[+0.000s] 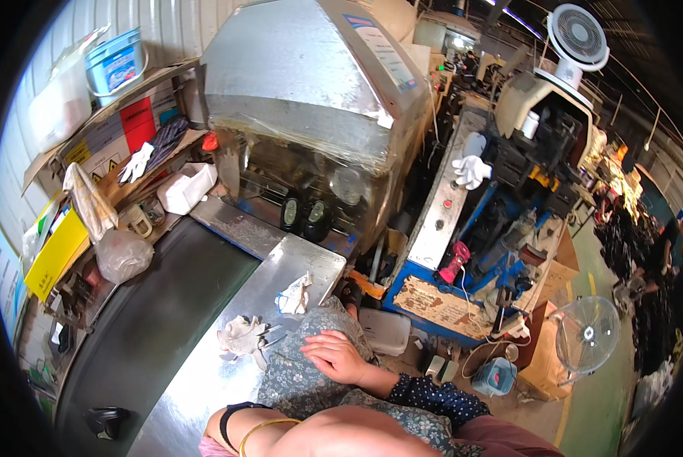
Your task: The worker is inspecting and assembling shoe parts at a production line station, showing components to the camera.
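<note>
My right hand (334, 356), in a polka-dot sleeve, lies on the flowered cloth (303, 385) over my lap. Its fingers are stretched out and hold nothing. A bare left wrist with a black band and a gold bangle crosses the bottom edge; just a sliver of my left hand (213, 428) shows, its fingers hidden. On the metal table (189, 396) beside my lap lies a crumpled whitish work glove (241, 337), with thin metal pieces by it. A crumpled white piece (294, 295), cloth or paper, sits farther up the table.
A dark conveyor belt (166, 305) runs along the left, carrying a black object (108, 421). Two dark shoe-like pieces (316, 221) stand in the hooded machine's (296, 91) opening. Cluttered shelves (102, 114) line the left wall. Right are a blue-framed machine (433, 297) and a fan (587, 335).
</note>
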`<state>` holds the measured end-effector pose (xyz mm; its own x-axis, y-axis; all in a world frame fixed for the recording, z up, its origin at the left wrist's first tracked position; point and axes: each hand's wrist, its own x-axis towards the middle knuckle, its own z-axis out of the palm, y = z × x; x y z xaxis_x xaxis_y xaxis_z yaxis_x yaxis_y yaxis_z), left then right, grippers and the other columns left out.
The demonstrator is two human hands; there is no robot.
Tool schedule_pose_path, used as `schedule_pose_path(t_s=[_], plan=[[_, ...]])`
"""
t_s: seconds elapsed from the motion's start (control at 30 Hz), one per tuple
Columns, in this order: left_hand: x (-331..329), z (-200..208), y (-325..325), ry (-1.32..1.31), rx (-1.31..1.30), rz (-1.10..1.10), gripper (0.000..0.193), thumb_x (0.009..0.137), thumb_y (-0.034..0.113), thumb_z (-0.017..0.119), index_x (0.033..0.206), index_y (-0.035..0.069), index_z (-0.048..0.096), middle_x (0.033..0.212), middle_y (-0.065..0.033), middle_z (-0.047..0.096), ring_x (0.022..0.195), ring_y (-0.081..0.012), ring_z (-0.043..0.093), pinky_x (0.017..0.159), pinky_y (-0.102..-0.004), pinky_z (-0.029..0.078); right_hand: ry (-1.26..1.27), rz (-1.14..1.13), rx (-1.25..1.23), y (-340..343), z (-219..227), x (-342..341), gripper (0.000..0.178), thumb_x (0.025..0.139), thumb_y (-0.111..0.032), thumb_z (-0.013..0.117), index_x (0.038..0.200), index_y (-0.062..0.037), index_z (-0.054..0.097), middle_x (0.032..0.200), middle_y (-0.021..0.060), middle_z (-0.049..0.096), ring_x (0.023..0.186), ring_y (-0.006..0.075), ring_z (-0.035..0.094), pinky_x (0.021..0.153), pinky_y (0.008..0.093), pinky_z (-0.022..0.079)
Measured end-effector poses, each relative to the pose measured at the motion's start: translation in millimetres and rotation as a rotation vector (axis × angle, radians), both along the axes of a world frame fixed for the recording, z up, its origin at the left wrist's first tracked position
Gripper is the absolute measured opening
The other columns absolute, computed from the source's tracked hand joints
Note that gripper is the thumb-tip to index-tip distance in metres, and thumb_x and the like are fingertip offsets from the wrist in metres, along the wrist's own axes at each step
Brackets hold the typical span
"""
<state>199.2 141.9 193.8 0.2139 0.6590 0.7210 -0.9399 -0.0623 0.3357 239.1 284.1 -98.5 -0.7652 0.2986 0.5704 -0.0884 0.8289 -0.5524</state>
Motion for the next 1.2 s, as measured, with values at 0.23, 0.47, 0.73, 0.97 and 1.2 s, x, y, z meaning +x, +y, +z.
schedule_pose_path(t_s=[0.23, 0.47, 0.73, 0.97, 1.2], plan=[[-17, -7, -2, 0.192, 0.122, 0.332, 0.007, 0.087, 0.005, 0.071, 0.088, -0.001, 0.068, 0.08, -0.017, 0.072, 0.057, -0.023, 0.068, 0.046, -0.0301, 0.05, 0.003, 0.001, 0.001, -1, 3, 10, 0.015, 0.089, -0.012, 0.061, 0.101, -0.0087, 0.069, 0.111, 0.0013, 0.07, 0.115, 0.0206, 0.06, 0.104, 0.0426, 0.039], [-25, 0, 5, 0.282, 0.181, 0.369, 0.007, 0.085, 0.004, 0.072, 0.088, -0.002, 0.069, 0.078, -0.0179, 0.072, 0.054, -0.0221, 0.067, 0.045, -0.03, 0.049, 0.003, 0.007, 0.005, 1, 3, 3, 0.015, 0.091, -0.015, 0.059, 0.101, -0.0094, 0.068, 0.111, 0.0012, 0.069, 0.117, 0.0197, 0.059, 0.105, 0.0414, 0.037], [-56, -18, -15, 0.072, -0.237, 0.532, 0.016, 0.093, 0.016, 0.064, 0.099, 0.004, 0.055, 0.086, -0.0176, 0.068, 0.054, -0.011, 0.054, 0.047, -0.0202, 0.036, 0.035, -0.02, 0.025, 6, 30, 3, 0.011, 0.085, -0.011, 0.063, 0.092, -0.0088, 0.071, 0.105, 0.0036, 0.071, 0.107, 0.0235, 0.064, 0.098, 0.0448, 0.04], [-96, -53, -84, -0.251, -0.26, 0.992, 0.038, 0.106, 0.037, 0.032, 0.093, 0.007, 0.05, 0.072, -0.0007, 0.05, 0.054, -0.0081, 0.044, 0.051, -0.0219, 0.037, -0.006, 0.001, -0.013, -3, 6, 2, 0.015, 0.09, -0.014, 0.055, 0.087, -0.0059, 0.068, 0.101, 0.0078, 0.072, 0.109, 0.0291, 0.063, 0.105, 0.0468, 0.035], [-111, -59, -101, -0.426, -0.279, 1.143, 0.033, 0.107, 0.029, 0.036, 0.111, 0.005, 0.058, 0.092, -0.007, 0.063, 0.061, -0.0113, 0.046, 0.055, -0.0217, 0.04, -0.013, -0.001, -0.018, -3, 11, 3, 0.018, 0.091, -0.015, 0.054, 0.088, -0.0052, 0.069, 0.101, 0.0087, 0.072, 0.11, 0.03, 0.062, 0.105, 0.0458, 0.035]])
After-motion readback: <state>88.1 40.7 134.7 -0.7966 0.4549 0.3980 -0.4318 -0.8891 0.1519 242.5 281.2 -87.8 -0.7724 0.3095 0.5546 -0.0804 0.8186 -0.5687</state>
